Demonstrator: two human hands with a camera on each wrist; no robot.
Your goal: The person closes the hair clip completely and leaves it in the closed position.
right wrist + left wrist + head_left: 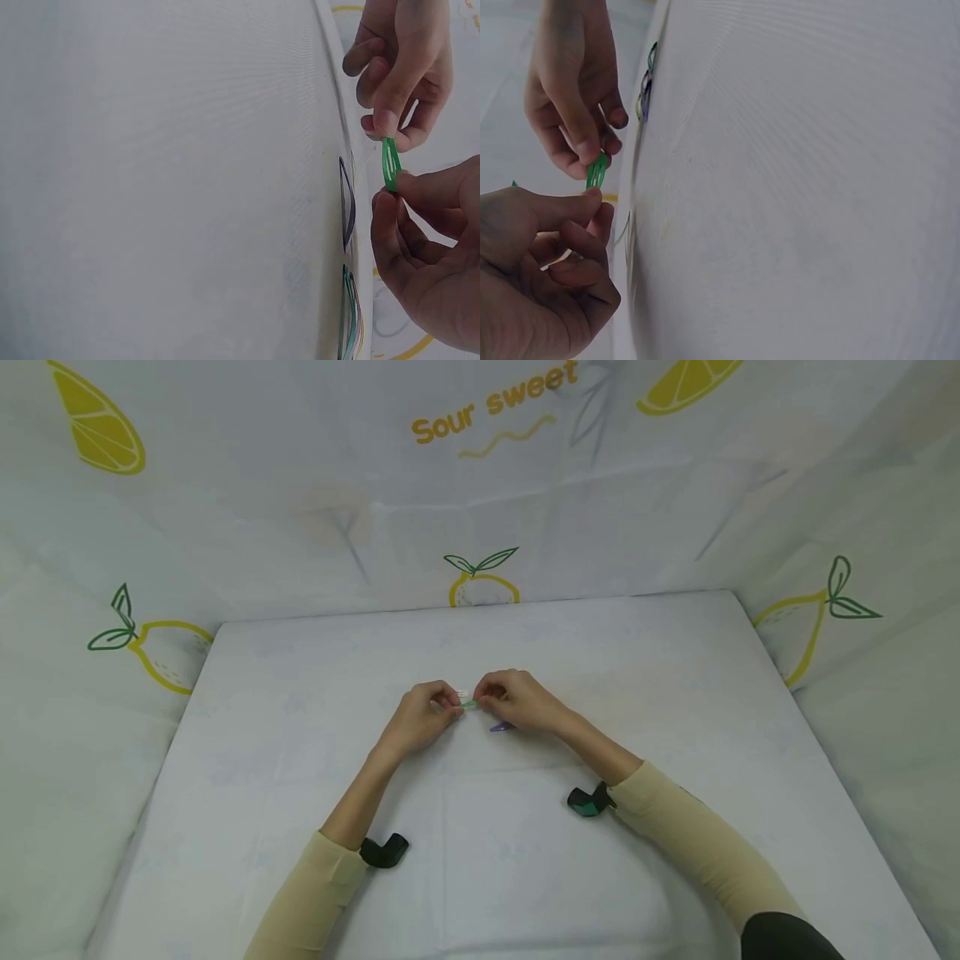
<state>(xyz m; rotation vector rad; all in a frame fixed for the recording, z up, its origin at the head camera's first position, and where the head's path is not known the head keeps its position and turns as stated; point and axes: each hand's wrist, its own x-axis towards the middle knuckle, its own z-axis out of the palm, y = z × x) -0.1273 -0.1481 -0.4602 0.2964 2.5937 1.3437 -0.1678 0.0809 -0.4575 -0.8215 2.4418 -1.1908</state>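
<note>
A green snap hair clip (469,703) is held between both hands above the table. My left hand (422,717) pinches one end with thumb and forefinger. At the other end, my right hand (521,700) pinches it the same way, as the right wrist view also shows on the green clip (391,163). On the table beside the right hand lies a purple hair clip (501,727), partly covered by that hand. A pale clip (462,693) shows just behind the left fingertips. Teal and other clips (347,307) lie nearer the right wrist, hidden from the head view.
A white cloth covers the table (495,860). White curtains with lemon prints (483,589) stand behind it and at both sides. Black wrist devices (385,852) stick out from both sleeves.
</note>
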